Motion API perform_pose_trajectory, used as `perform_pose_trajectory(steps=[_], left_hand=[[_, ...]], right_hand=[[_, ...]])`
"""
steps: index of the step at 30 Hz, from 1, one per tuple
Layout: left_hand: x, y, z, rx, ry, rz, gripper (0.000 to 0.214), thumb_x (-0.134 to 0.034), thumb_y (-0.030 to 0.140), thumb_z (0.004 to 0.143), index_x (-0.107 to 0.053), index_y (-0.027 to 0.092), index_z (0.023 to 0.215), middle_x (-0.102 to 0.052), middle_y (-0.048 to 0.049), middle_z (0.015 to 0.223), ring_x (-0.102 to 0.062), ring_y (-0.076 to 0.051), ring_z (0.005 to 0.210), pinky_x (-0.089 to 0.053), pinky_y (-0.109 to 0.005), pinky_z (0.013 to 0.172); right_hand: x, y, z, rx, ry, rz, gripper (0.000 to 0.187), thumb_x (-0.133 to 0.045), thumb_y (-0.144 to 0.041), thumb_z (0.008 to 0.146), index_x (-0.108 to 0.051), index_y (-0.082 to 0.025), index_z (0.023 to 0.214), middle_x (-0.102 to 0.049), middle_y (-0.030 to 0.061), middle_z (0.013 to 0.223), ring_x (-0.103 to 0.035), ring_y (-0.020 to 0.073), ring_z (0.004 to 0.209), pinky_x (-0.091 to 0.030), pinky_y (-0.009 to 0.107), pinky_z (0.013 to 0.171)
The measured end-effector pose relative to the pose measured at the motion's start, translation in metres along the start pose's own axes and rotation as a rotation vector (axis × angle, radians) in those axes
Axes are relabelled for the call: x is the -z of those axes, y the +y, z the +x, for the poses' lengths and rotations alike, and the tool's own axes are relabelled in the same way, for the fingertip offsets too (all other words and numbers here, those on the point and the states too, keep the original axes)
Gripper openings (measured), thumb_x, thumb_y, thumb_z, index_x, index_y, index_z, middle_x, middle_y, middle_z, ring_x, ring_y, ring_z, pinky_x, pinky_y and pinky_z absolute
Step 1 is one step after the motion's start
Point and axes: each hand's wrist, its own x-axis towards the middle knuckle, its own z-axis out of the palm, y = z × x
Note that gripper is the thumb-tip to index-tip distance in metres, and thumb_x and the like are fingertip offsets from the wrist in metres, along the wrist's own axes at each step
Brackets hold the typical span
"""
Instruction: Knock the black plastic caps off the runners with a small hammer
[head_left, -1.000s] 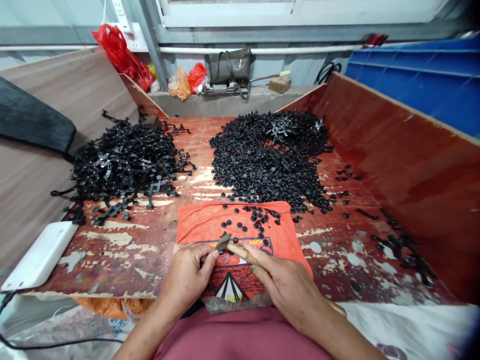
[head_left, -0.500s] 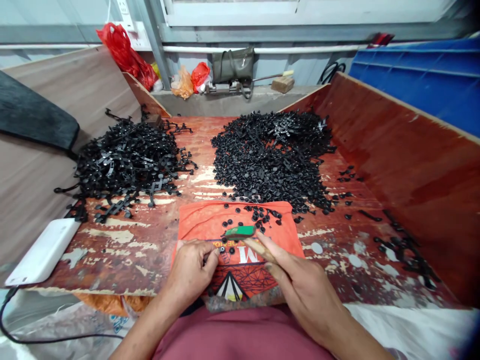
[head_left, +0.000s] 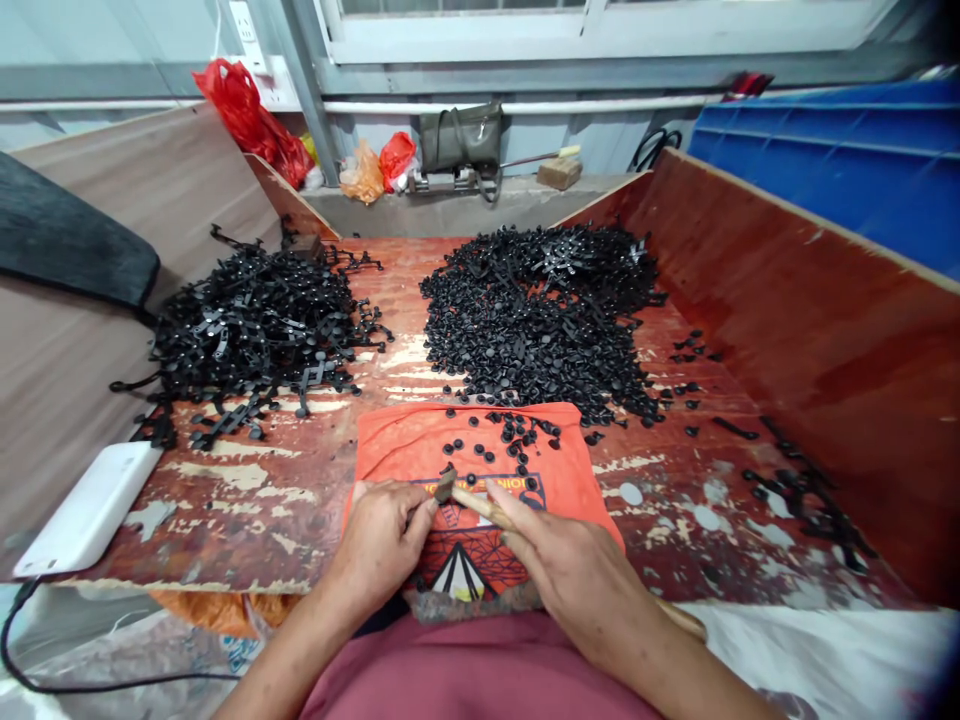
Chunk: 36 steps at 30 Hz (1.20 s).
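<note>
So the right hand has a solid grip on the wooden handle of a small hammer, and its head is down over the orange cloth, right by the left fingertips. The left hand has thumb and fingers drawn together beside it (can't make out what's pinched in there, if anything, sorry). A bunch of loose black studs sit on the cloth just past the hammer. Behind that, on the scuffed red table, there's a huge heap of little black parts to the right and a tangle of black straps to the left. A white device with a cord lies near the table's front left corner.
</note>
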Motion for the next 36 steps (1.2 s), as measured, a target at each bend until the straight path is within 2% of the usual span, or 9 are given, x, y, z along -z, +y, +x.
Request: perform_pose_trajectory(steps=[3,6,8,10,12,16,21,27,36], left_hand=[[0.015,-0.001,-0.002,0.057,0.008,-0.246,0.033,-0.041,0.039,0.096,-0.058,0.02,0.075,-0.064,-0.0021,0.073,-0.058,-0.019,0.072,-0.038,-0.03,0.071],[0.03,-0.002,-0.002,0.147,-0.027,-0.671,0.026,-0.056,0.044,0.088,-0.06,0.021,0.1,-0.065,-0.0011,0.085,-0.06,-0.018,0.079,-0.043,-0.028,0.069],[0.035,-0.001,0.002,0.21,-0.052,-0.874,0.035,-0.068,0.044,0.078,-0.058,0.02,0.101,-0.063,0.0005,0.08,-0.059,-0.015,0.071,-0.045,-0.025,0.064],[0.034,0.001,0.009,0.259,-0.055,-0.969,0.039,-0.076,0.045,0.07,-0.056,0.018,0.09,-0.058,0.0038,0.07,-0.053,-0.01,0.059,-0.044,-0.022,0.058],[0.029,0.002,0.017,0.292,-0.043,-1.007,0.041,-0.079,0.045,0.065,-0.053,0.018,0.081,-0.055,0.0063,0.064,-0.049,-0.008,0.053,-0.043,-0.02,0.054],[0.022,0.006,0.029,0.348,0.0,-1.029,0.041,-0.081,0.04,0.061,-0.051,0.018,0.077,-0.051,0.0098,0.056,-0.042,-0.004,0.045,-0.036,-0.016,0.046],[0.028,0.009,0.029,0.37,0.02,-1.065,0.037,-0.08,0.034,0.062,-0.051,0.018,0.08,-0.046,0.0124,0.052,-0.033,-0.002,0.04,-0.025,-0.015,0.041],[0.028,0.005,0.031,0.371,-0.036,-1.105,0.045,-0.085,0.031,0.059,-0.05,0.019,0.084,-0.059,0.0082,0.066,-0.055,-0.007,0.055,-0.044,-0.019,0.055],[0.014,0.001,0.043,0.393,-0.034,-0.91,0.039,-0.083,0.034,0.059,-0.051,0.019,0.077,-0.057,0.008,0.058,-0.052,-0.008,0.049,-0.04,-0.02,0.049]], right_hand=[[0.016,-0.001,0.004,-0.008,0.098,0.196,0.05,-0.036,-0.025,0.104,-0.035,-0.034,0.153,-0.063,0.0009,0.138,-0.068,0.019,0.111,-0.055,0.033,0.094],[0.029,0.002,0.006,-0.027,0.177,0.335,0.048,-0.034,-0.025,0.105,-0.037,-0.035,0.152,-0.051,-0.0021,0.148,-0.052,0.0193,0.132,-0.041,0.04,0.112],[0.029,0.006,0.004,-0.039,0.157,0.382,0.048,-0.035,-0.025,0.105,-0.038,-0.036,0.151,-0.052,-0.0022,0.148,-0.05,0.0203,0.134,-0.038,0.044,0.114],[0.023,0.01,0.002,-0.052,0.114,0.393,0.048,-0.035,-0.025,0.105,-0.038,-0.038,0.151,-0.052,-0.0028,0.147,-0.052,0.0203,0.133,-0.04,0.045,0.113],[0.017,0.012,0.001,-0.072,0.089,0.355,0.048,-0.036,-0.025,0.105,-0.039,-0.039,0.15,-0.054,-0.0024,0.145,-0.057,0.0207,0.128,-0.045,0.045,0.109],[0.013,0.014,0.001,-0.068,0.108,0.21,0.051,-0.04,-0.022,0.103,-0.037,-0.043,0.149,-0.055,-0.0027,0.144,-0.064,0.0221,0.118,-0.054,0.045,0.1],[0.016,0.014,0.001,-0.068,0.137,0.114,0.054,-0.04,-0.019,0.101,-0.039,-0.045,0.148,-0.062,-0.0044,0.135,-0.073,0.0218,0.102,-0.06,0.043,0.09],[0.011,0.016,0.0,-0.087,0.138,0.046,0.052,-0.043,-0.02,0.099,-0.045,-0.044,0.146,-0.067,-0.0042,0.128,-0.075,0.0227,0.092,-0.062,0.041,0.083],[0.006,0.022,0.0,-0.135,0.03,0.057,0.047,-0.035,-0.029,0.104,-0.04,-0.042,0.149,-0.065,-0.001,0.134,-0.071,0.0228,0.105,-0.056,0.043,0.093]])
